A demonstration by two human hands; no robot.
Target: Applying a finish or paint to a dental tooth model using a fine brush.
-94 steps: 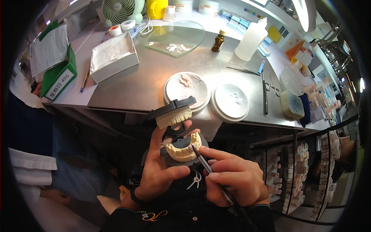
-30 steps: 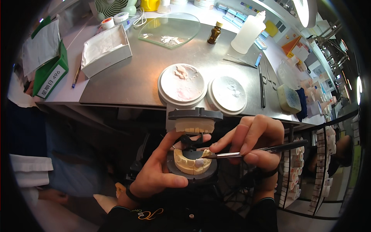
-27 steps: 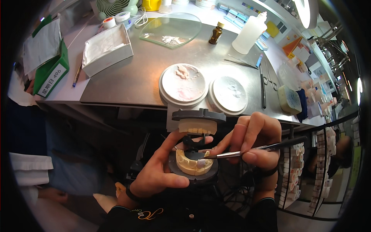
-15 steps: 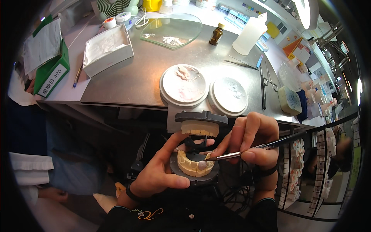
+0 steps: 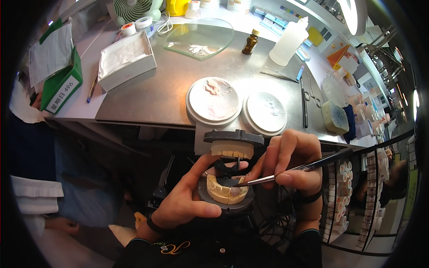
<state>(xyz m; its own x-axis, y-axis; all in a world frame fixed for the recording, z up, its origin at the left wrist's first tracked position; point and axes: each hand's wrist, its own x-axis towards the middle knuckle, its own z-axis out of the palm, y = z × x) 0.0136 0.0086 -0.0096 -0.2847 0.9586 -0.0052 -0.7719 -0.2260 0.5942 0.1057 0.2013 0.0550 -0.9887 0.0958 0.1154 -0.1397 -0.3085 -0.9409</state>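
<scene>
My left hand [image 5: 185, 196] is closed round a dark dental articulator [image 5: 232, 136], its thumb along the lower plate. The articulator is hinged wide, with an upper row of cream teeth [image 5: 232, 148] above and a yellowish lower dental cast [image 5: 219, 191] below. A greyish-lilac tooth build-up [image 5: 235, 192] sits on the front right of the lower cast. Pinched in my right hand [image 5: 295, 163] is a thin brush [image 5: 261, 179] with a dark handle and metal ferrule. Its pointed tip lies at the cast's inner edge, right by the build-up; whether it touches I cannot tell.
Two round white palettes [image 5: 214, 99] with pinkish and grey paste stand at the bench's front edge. Behind are a glass slab [image 5: 201, 35], a brown bottle [image 5: 250, 42] and a white squeeze bottle [image 5: 288, 42]. Tweezers, scissors [image 5: 314, 94] and a sponge [image 5: 334, 117] lie right. Another person's hand [image 5: 62, 224] shows left.
The brush has tilted slightly, and its tip remains beside the build-up. My left hand still holds the articulator almost in place; the whole view has shifted a little.
</scene>
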